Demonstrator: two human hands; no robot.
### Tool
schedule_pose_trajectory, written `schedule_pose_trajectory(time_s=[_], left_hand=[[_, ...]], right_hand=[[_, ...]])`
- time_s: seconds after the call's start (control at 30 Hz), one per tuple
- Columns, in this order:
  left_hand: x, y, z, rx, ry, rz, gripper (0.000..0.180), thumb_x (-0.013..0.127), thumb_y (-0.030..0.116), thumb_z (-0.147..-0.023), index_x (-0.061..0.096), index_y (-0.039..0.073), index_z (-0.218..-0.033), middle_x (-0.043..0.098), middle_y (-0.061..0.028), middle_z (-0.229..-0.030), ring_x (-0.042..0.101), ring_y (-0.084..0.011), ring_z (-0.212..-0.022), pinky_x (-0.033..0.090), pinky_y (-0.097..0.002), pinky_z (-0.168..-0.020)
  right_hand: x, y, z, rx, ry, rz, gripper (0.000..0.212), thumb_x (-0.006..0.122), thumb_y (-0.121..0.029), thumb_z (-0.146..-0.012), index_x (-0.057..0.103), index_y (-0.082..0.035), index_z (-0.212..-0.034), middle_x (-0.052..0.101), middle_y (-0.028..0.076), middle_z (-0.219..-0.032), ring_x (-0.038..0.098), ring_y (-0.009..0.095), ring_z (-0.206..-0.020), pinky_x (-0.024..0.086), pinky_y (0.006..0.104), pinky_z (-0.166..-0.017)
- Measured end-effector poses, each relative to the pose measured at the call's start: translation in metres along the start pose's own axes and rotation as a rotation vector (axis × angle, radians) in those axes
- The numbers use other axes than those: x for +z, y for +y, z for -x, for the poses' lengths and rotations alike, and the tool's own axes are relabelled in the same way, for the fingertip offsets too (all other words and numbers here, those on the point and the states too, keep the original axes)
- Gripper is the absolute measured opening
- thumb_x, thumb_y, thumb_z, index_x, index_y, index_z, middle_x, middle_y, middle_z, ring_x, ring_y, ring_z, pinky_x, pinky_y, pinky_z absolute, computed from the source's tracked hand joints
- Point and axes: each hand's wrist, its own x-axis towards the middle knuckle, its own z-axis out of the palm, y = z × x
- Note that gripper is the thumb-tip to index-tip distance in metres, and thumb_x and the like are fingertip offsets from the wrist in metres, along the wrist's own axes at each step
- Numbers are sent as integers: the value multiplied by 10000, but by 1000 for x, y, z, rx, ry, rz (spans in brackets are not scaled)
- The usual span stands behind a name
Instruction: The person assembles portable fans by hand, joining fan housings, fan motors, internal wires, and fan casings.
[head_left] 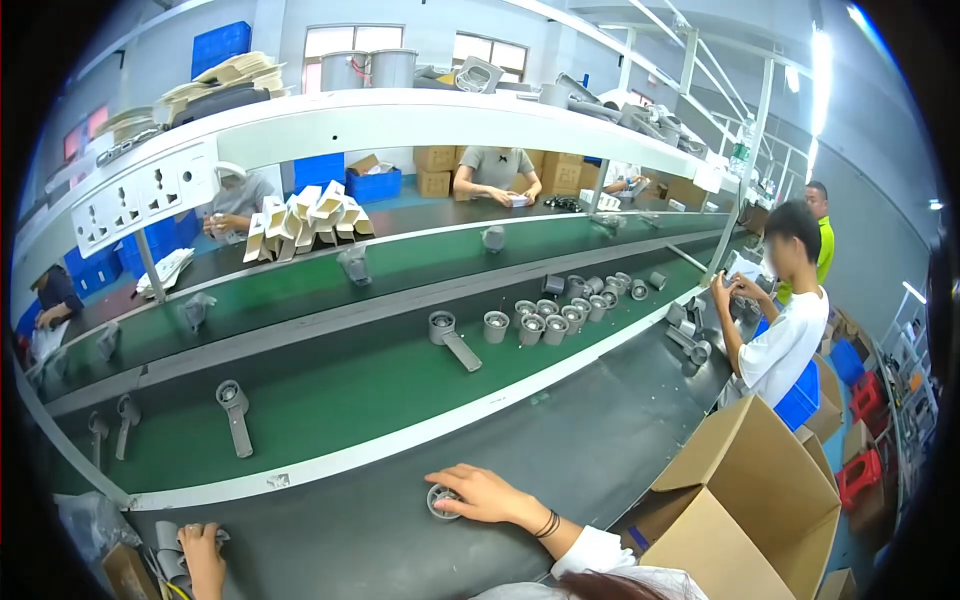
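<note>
Many small grey cylindrical metal housings (560,318) stand in a group on the green conveyor belt (340,400), and near them lies a grey round housing with a long flat bracket (452,338); another such bracketed piece (234,415) lies further to the left on the same belt. Beyond the belt a white shelf frame with a socket strip (150,195) crosses the view, and white folded cardboard inserts (305,220) are piled behind it. An open brown cardboard box (745,505) stands at the right on the dark grey worktable (400,540), just beside the right forearm. A co-worker in a white shirt (790,340) works further along the line, well apart. The right hand (480,493) rests flat on the worktable with fingers (447,478) loosely bent and narrow, covering a small round grey metal ring part (440,500); it touches the part from above, but I cannot tell whether it really grips it. This part is short, circular, with a hollow middle, and lies close to the white edge of the belt. The left hand (203,555) is at the lower left, fingers curled tightly around a grey tubular bracket piece (170,552), which is partly hidden by the hand.
</note>
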Motion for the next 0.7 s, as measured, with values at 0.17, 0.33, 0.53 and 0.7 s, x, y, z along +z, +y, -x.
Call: schedule_pose_trajectory(time_s=[0.17, 0.33, 0.53, 0.7], left_hand=[[-28, 54, -13, 187, -71, 253, 246, 593, -23, -654, 700, 79, -850, 596, -115, -822, 536, -315, -910, 400, -427, -854], [-46, 87, -14, 315, -138, 326, 273, 565, -86, -618, 683, 70, -809, 599, -110, -813, 539, -320, -904, 397, -419, -857], [-59, 108, -6, 347, -232, 174, 238, 530, -114, -601, 599, 41, -768, 579, -115, -810, 534, -321, -904, 379, -427, -921], [-80, 126, -5, 385, -332, 250, 257, 536, -101, -558, 555, 21, -784, 553, -142, -847, 514, -334, -930, 369, -467, -954]], right_hand=[[0, -2, 1, 3, 26, 23, 455, 553, -353, -907, 529, -39, -1236, 611, 154, -1119, 566, 327, -1021, 467, 401, -880], [-1, -3, -2, -6, 32, 32, 461, 556, -350, -906, 528, -32, -1238, 619, 151, -1107, 569, 321, -1003, 473, 396, -867], [-7, -4, 4, 18, 10, 3, 457, 557, -348, -903, 531, -28, -1227, 621, 151, -1082, 570, 322, -974, 472, 396, -856], [-6, -1, -2, 1, 21, -4, 440, 587, -315, -876, 539, -33, -1211, 617, 155, -1065, 564, 335, -981, 465, 408, -866]])
